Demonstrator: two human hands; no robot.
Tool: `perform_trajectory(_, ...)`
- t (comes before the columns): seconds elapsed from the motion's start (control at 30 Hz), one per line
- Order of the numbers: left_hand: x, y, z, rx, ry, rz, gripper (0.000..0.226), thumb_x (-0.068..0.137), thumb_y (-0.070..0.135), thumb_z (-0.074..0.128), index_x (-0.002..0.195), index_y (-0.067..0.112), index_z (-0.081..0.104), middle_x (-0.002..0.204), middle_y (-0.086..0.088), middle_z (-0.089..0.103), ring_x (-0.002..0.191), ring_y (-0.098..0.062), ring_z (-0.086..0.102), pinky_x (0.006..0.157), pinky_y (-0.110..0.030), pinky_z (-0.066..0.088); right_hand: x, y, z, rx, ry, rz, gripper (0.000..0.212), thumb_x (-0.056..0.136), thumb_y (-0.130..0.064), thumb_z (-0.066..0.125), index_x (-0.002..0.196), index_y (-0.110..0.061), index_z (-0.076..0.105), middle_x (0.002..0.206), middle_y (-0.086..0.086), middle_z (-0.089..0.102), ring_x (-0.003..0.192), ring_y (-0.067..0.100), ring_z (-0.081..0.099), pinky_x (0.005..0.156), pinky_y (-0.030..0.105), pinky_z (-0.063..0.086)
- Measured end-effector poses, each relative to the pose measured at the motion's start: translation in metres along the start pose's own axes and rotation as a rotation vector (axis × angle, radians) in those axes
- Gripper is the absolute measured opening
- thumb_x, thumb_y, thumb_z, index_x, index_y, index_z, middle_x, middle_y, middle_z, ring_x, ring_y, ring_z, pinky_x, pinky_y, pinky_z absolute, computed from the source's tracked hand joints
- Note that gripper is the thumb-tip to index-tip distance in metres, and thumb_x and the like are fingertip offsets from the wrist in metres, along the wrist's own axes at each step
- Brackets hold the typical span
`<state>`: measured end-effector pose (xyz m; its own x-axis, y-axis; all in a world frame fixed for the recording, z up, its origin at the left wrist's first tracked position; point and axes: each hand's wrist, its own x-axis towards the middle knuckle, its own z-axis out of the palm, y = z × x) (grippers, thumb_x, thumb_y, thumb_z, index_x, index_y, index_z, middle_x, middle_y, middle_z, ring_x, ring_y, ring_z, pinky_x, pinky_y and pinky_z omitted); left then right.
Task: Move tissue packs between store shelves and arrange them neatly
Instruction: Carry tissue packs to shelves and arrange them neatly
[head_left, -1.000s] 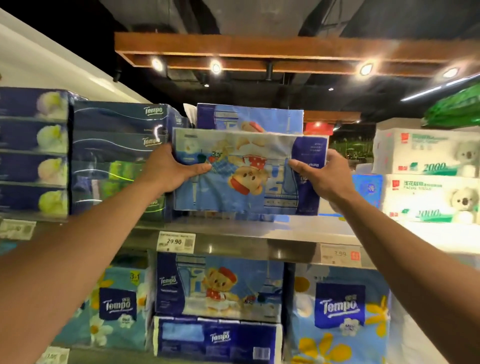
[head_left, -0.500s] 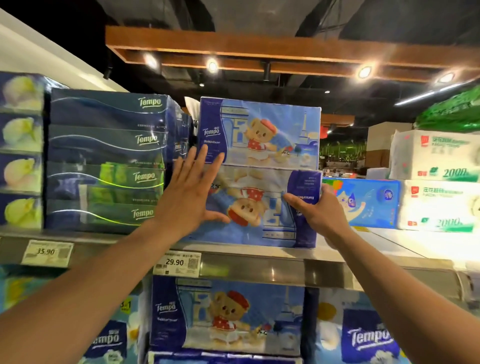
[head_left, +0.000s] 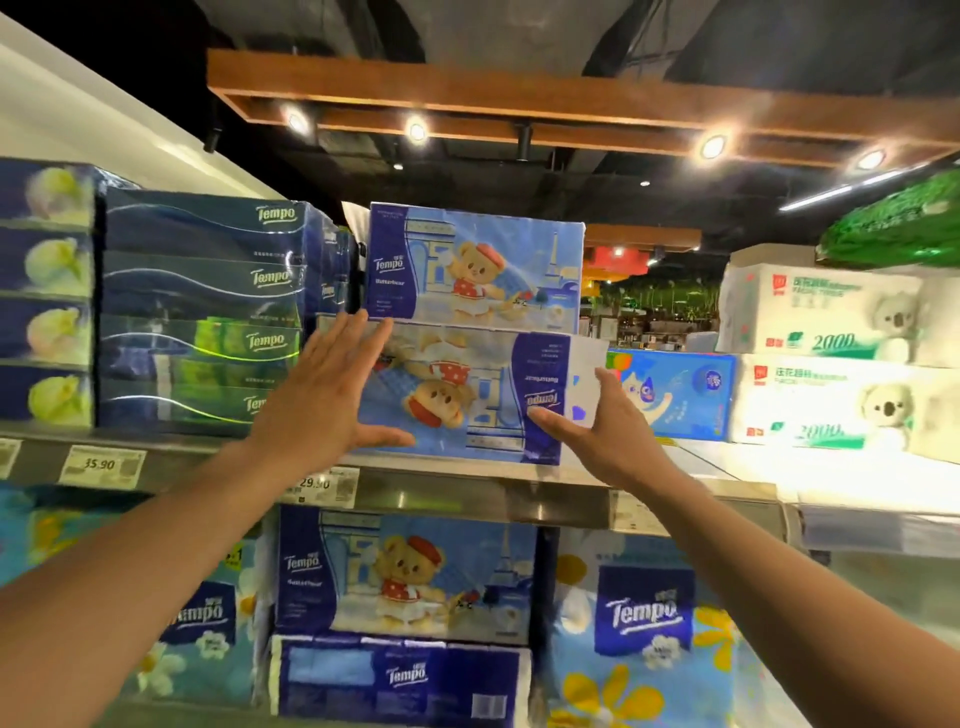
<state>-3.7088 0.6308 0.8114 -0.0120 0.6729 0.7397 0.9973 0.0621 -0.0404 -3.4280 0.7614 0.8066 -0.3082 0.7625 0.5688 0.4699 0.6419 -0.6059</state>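
Note:
A blue bear-print tissue pack (head_left: 457, 395) lies upside down on the metal shelf (head_left: 519, 493), under a second bear-print pack (head_left: 472, 267) that stands upright on top of it. My left hand (head_left: 322, 400) is flat, fingers spread, against the lower pack's left end. My right hand (head_left: 602, 431) lies against the pack's right end, thumb on its front face, fingers straight along the side.
Dark blue Tempo box stacks (head_left: 202, 312) stand tight to the left. A light blue pack (head_left: 675, 395) and white koala packs (head_left: 841, 358) sit to the right. The shelf below holds another bear pack (head_left: 410, 571) and a flowered Tempo pack (head_left: 639, 623). Price tags (head_left: 101, 465) line the shelf edge.
One second ago both hands held the upside-down pack in front of the shelf. It now rests on the shelf under the upright pack, and both hands have flattened against its ends.

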Motion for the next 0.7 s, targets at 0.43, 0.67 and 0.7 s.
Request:
perform_trajectory(0.43, -0.084, 0.121, -0.043, -0.14, -0.278, 0.08, 0.124, 0.063, 0.09, 0.053, 0.161, 0.034, 0.001, 0.169, 0.002, 0.004, 0.155, -0.02, 0.009, 0.123, -0.041, 0.018, -0.143, -0.018, -0.079, -0.298, -0.126, -0.124, 0.094, 0.079, -0.07, 0.06, 0.153, -0.015, 0.04, 0.155, 0.005, 0.044, 0.142, 0.021, 0.041, 0.115, 0.035, 0.033)
perform_trajectory(0.67, -0.134, 0.199, -0.013, -0.318, -0.384, 0.352, 0.124, 0.061, 0.097, 0.037, 0.161, 0.027, 0.012, 0.167, -0.003, 0.019, 0.153, -0.019, 0.019, 0.122, -0.033, 0.018, -0.267, 0.02, -0.124, -0.613, -0.071, 0.0, 0.11, 0.074, -0.093, 0.028, 0.143, -0.01, 0.052, 0.146, 0.016, 0.051, 0.137, 0.033, 0.046, 0.113, 0.048, 0.04)
perform_trajectory(0.7, -0.143, 0.216, -0.009, -0.343, -0.39, 0.399, 0.123, 0.062, 0.096, 0.034, 0.161, 0.026, 0.015, 0.165, -0.003, 0.023, 0.152, -0.019, 0.023, 0.122, -0.031, 0.018, -0.288, 0.03, -0.129, -0.659, -0.078, 0.048, 0.113, 0.073, -0.094, 0.023, 0.143, -0.01, 0.052, 0.148, 0.017, 0.049, 0.138, 0.035, 0.044, 0.113, 0.049, 0.04)
